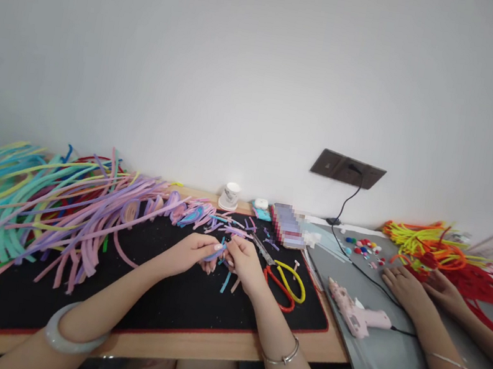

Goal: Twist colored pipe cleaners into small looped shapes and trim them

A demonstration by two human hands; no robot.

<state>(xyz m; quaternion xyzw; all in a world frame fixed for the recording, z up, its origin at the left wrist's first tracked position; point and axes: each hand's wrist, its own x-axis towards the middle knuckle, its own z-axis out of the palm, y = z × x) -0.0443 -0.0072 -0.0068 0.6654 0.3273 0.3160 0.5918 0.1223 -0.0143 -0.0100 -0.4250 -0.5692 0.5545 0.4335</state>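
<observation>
Above the middle of the black mat (151, 301), my left hand (197, 253) pinches a small blue and purple fuzzy piece (216, 254). My right hand (238, 258) meets it from the other side, its fingers closed on the same piece. The fingertips hide much of its shape. Short blue and tan fuzzy strips (225, 282) lie just below the hands. Scissors (286, 284) with yellow and red handles rest beside my right hand. Behind my hands runs a row of curled pink and purple fuzzy pieces (194, 212).
Long pastel fuzzy stems (58, 203) heap at the left. At the back are a white cup (229, 195) and a phone (287, 226). A pink glue gun (360, 314) with a cord lies right, near another person's hands (408, 290) and red stems (479, 286).
</observation>
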